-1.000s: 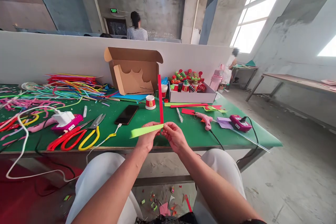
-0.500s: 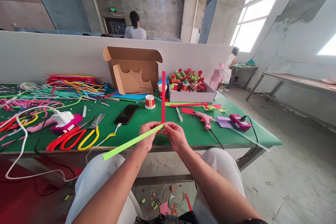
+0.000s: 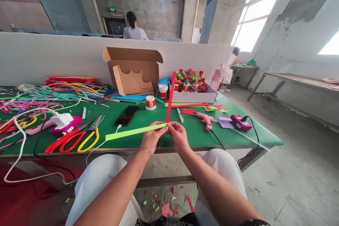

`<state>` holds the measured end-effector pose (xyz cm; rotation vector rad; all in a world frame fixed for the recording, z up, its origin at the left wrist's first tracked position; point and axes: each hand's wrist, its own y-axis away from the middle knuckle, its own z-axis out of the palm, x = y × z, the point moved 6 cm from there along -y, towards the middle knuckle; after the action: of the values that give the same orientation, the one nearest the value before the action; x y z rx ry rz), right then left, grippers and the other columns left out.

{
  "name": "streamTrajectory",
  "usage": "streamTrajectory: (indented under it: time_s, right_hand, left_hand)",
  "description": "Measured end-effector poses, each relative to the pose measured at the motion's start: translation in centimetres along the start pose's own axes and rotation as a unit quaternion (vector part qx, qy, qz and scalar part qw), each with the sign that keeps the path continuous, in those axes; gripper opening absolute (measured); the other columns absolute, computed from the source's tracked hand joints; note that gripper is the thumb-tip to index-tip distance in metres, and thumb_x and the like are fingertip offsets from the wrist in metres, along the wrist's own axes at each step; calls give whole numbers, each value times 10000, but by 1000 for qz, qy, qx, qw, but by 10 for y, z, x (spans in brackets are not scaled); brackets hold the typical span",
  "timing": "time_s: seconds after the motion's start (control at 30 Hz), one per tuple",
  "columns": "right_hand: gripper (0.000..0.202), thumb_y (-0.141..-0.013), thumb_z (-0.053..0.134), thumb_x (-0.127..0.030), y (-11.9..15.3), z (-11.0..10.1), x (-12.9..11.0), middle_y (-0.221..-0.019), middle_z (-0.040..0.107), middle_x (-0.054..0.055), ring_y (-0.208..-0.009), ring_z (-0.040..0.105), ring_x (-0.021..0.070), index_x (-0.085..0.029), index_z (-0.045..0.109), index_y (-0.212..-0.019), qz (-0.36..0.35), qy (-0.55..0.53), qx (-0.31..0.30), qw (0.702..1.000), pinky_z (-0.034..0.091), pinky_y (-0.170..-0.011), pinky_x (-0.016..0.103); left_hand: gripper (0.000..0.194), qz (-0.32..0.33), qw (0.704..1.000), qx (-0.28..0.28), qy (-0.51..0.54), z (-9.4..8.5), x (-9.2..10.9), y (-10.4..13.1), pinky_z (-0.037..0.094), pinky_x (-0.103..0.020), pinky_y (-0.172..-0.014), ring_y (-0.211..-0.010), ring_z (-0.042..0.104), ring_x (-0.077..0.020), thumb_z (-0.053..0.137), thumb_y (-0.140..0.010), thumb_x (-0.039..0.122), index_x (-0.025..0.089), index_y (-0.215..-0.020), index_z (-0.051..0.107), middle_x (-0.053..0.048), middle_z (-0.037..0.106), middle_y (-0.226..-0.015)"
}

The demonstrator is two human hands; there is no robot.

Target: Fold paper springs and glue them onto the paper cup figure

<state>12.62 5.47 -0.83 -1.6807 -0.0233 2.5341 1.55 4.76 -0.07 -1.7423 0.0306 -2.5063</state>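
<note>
At the front edge of the table, my left hand (image 3: pixel 151 138) and my right hand (image 3: pixel 178 135) meet, both with fingers pinched. Between them they grip the joined ends of two paper strips. The green paper strip (image 3: pixel 129 133) stretches out to the left, nearly level. From the same corner the red paper strip (image 3: pixel 171 95) rises upward, leaning a little to the right. My fingertips hide how the two ends overlap. Behind the strips stands a small red and white paper cup (image 3: pixel 150 102).
Scissors (image 3: pixel 87 132), a phone (image 3: pixel 126 115) and a heap of pipe cleaners (image 3: pixel 69 90) lie left. A pink glue gun (image 3: pixel 205 120) with its cord lies right. An open cardboard box (image 3: pixel 135 74) and a box of finished cup figures (image 3: pixel 194 97) stand behind. Two people are farther off.
The green strip's free end has swung up from below the table edge to nearly level. The red strip has tipped from upright toward the right. Both hands still pinch the corner.
</note>
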Motion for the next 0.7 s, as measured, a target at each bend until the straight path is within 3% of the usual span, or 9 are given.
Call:
streamTrajectory:
  time_s: [0.27, 0.53, 0.7]
  right_hand:
    - [248, -608, 776, -402, -1, 3, -3, -616, 630, -19, -577, 557, 115, -190, 671, -681, 12, 17, -43, 999, 483, -639, 262]
    - [252, -545, 812, -392, -6, -3, -5, -587, 655, -13, -544, 562, 114, -180, 713, -637, 35, 35, -44, 998, 513, -645, 282]
    - [258, -531, 817, -389, -5, -1, 0, -580, 659, -10, -529, 583, 126, -180, 707, -632, 45, 29, -40, 998, 532, -615, 295]
  left_hand:
    - [281, 18, 998, 62, -14, -10, -4, -4, 401, -257, -547, -554, 524, -124, 809, -498, 383, 162, -608, 675, -7, 633, -587]
    - [374, -21, 998, 51, -30, -14, -4, -7, 408, -260, -535, -538, 532, -127, 841, -449, 414, 135, -657, 706, -36, 666, -600]
    - [395, -13, 998, 54, -32, -15, -4, -7, 391, -242, -489, -487, 506, -105, 851, -447, 428, 131, -655, 693, -14, 642, -556]
